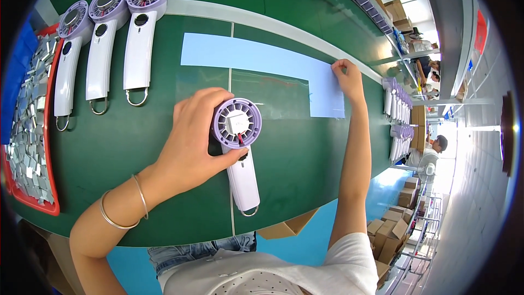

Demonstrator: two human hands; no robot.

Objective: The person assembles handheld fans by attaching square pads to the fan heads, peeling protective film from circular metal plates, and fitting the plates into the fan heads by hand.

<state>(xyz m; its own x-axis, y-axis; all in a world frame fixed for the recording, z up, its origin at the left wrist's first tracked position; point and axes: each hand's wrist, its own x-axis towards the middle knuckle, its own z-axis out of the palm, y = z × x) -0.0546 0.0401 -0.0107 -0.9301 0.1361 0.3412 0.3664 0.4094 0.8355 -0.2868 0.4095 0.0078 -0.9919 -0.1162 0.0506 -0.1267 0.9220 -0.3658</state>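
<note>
My left hand (pixel 191 142) is closed round the head of a handheld fan (pixel 245 183). Its round lilac head faces up, showing a white square centre and a short red wire. The white handle points toward me and ends in a metal loop. Farther right, the pinched fingers of my right hand (pixel 347 79) are at the upper right corner of a light blue sheet (pixel 245 53). That sheet is L-shaped and lies on a clear film (pixel 267 95); the fingertips partly hide the corner they grip.
Three similar fans (pixel 136 54) lie at the upper left of the green table (pixel 147 207). Left of them, a red tray (pixel 53 186) holds many small silver-grey pieces. More fans (pixel 400 104) lie in groups at the far right. Cardboard boxes (pixel 390 237) stand beyond the table.
</note>
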